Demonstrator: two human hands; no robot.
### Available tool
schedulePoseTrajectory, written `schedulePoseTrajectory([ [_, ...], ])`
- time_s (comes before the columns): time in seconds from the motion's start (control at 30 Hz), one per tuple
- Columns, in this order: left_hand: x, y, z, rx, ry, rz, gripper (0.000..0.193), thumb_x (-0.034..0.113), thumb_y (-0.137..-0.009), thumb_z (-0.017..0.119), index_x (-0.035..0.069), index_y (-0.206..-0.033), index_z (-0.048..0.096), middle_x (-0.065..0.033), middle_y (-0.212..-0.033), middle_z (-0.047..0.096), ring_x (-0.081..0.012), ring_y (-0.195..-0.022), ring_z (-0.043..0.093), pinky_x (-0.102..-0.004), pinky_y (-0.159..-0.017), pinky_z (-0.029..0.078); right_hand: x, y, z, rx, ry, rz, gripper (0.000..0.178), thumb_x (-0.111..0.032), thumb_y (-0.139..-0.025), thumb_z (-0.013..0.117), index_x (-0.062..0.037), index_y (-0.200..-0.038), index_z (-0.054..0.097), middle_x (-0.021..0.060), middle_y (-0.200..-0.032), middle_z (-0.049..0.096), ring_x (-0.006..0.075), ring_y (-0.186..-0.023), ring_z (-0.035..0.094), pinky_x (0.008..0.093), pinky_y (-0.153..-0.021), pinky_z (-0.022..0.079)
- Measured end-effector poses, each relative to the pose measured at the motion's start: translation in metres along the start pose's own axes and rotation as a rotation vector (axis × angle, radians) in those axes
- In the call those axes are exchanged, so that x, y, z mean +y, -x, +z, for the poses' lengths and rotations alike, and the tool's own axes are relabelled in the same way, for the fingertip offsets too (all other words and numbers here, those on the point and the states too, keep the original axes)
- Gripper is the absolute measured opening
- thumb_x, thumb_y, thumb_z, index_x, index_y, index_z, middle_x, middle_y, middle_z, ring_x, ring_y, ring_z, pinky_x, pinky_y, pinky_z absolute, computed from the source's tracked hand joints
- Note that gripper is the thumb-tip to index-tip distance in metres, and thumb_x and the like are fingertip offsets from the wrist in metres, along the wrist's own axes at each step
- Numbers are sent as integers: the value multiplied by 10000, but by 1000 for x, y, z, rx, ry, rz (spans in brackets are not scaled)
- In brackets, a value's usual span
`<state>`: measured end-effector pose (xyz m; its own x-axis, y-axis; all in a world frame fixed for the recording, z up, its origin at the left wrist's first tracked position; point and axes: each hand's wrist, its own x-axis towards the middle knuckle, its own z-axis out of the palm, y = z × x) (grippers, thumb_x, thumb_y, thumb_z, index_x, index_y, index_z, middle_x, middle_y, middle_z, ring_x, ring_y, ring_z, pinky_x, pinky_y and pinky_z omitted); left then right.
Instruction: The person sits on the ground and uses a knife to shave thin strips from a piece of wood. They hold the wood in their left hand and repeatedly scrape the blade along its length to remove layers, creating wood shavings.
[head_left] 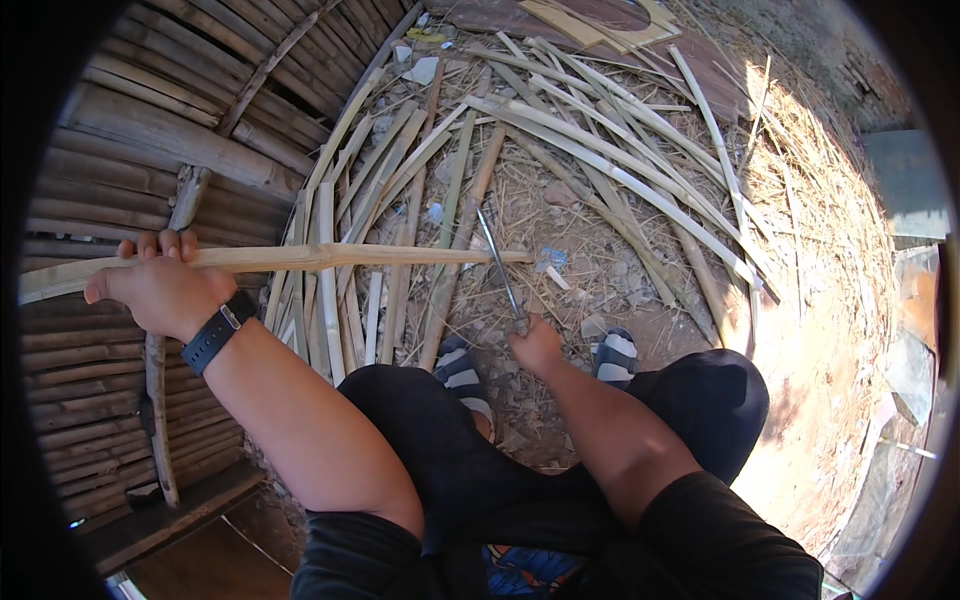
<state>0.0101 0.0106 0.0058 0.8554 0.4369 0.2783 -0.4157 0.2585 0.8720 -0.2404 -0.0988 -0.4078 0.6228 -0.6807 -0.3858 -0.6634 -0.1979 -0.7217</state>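
Observation:
My left hand [165, 285] is wrapped round a long, pale bamboo strip [330, 256], which reaches level across to the middle of the view. A dark watch band circles that wrist. Lower and to the right, my right hand [537, 345] is closed on the handle of a long, thin blade, a machete [497, 262]. Its shiny blade slants up and left from my fist, crossing the strip close to its far end; whether the two touch I cannot tell. Most of the handle is hidden in my fingers. A small pale bamboo chip [557, 277] lies just right of the strip's tip.
Many split bamboo strips [640, 180] lie in loose piles on the littered ground ahead. A bamboo slat wall [110, 400] rises close on my left. My sandalled feet [614, 357] stand below the blade. Sunlit straw [830, 220] and flat sheets [910, 290] lie to the right.

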Motion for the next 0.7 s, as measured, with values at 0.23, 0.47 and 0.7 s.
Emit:
schedulePoseTrajectory([
  [0.23,2,1,1,-17,6,-3,619,657,-969,166,106,-888,436,-15,-626,372,-147,-497,283,-274,-479,292,-13,-4,-2,-202,-542,497,331,-173,-786,634,73,-999,574,183,-754,637,283,-619,621,391,-538,485],
  [0.47,3,4,0,-42,22,-13,614,665,-965,169,112,-881,421,-11,-632,380,-133,-494,293,-257,-469,275,-35,-8,-19,-215,-383,357,257,-132,-805,607,42,-987,553,72,-634,555,189,-513,558,338,-425,440],
  [0.7,-12,-37,-26,-716,486,-191,739,788,-881,138,128,-813,463,0,-607,381,-134,-473,298,-258,-463,290,-131,12,-49,-400,-595,154,390,-168,-808,605,63,-1106,505,85,-624,566,172,-481,562,310,-451,463],
])
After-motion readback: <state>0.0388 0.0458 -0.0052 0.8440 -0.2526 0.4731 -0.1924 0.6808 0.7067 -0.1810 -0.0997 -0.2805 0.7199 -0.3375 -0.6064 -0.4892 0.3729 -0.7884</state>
